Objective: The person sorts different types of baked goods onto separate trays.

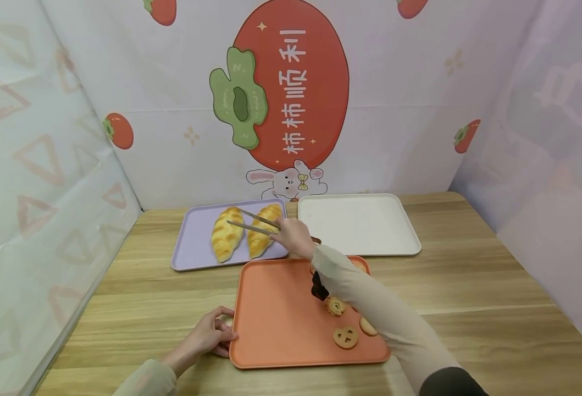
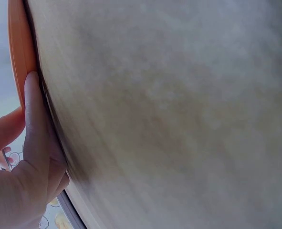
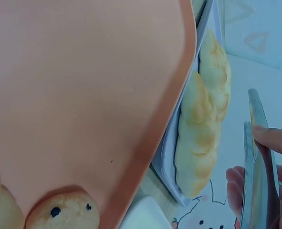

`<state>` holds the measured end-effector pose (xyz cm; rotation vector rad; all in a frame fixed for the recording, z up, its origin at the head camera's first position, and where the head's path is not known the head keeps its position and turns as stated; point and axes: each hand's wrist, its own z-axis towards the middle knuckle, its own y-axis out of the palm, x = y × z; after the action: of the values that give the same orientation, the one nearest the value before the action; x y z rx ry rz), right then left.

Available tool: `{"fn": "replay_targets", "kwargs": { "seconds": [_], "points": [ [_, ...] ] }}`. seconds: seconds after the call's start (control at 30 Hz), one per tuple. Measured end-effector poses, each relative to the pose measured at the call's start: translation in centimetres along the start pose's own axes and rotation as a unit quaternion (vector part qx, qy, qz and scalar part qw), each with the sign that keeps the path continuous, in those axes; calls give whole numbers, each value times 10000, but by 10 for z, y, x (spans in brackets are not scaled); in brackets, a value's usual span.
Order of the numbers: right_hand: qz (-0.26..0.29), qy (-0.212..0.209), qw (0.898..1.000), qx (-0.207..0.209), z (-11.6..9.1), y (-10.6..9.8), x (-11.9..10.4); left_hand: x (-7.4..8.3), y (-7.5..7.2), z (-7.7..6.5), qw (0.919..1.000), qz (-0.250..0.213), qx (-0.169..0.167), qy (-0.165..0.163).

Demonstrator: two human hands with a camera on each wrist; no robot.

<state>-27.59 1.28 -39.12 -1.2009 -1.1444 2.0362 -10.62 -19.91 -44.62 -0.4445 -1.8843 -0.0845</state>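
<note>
The right hand (image 1: 294,236) grips spread tongs (image 1: 251,227) above breads (image 1: 227,235) beyond the orange tray (image 1: 281,316), left hand (image 1: 210,334) pinching its rim, right sleeve (image 1: 370,302) overlapping its biscuits (image 1: 345,337).

Three trays are counted: one purple tray (image 1: 194,236) left of centre, one white tray (image 1: 360,223) right of centre and one orange tray (image 1: 281,313) at lower centre. Two loaves (image 1: 227,234) are seen left of centre. One pair of tongs (image 1: 251,228) is found near the middle. At least five cookies (image 1: 346,337) are made out at lower right of centre; the full number is hidden by a sleeve (image 1: 384,313). Two hands are shown: one left hand (image 1: 216,334), one right hand (image 1: 293,236). One large persimmon (image 1: 320,82), four small persimmons (image 1: 119,131) and one rabbit (image 1: 287,182) are printed across the upper half.
</note>
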Motion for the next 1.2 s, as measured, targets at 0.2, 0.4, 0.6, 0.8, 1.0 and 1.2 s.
{"fn": "replay_targets", "kwargs": {
  "seconds": [0.2, 0.4, 0.6, 0.8, 1.0, 1.2],
  "points": [
    [211, -129, 9997, 12, -4, -8, 4, 1, 0, -1, 10000, -9, -4, -9],
    [291, 49, 9995, -114, -7, -16, 8, 2, 1, -1, 10000, 5, 25, -9],
    [327, 64, 9994, -86, -12, -20, 16, 2, 1, -1, 10000, 9, 32, -19],
    [365, -172, 9992, -52, -20, -28, 22, 3, 1, -2, 10000, 63, 39, -40],
    [308, -284, 9990, -119, -29, -35, 26, 4, 0, -2, 10000, 26, -12, -41],
    [304, -257, 9990, -207, -41, -45, 30, 4, 0, -1, 10000, 40, -10, -56]
  ]
}}
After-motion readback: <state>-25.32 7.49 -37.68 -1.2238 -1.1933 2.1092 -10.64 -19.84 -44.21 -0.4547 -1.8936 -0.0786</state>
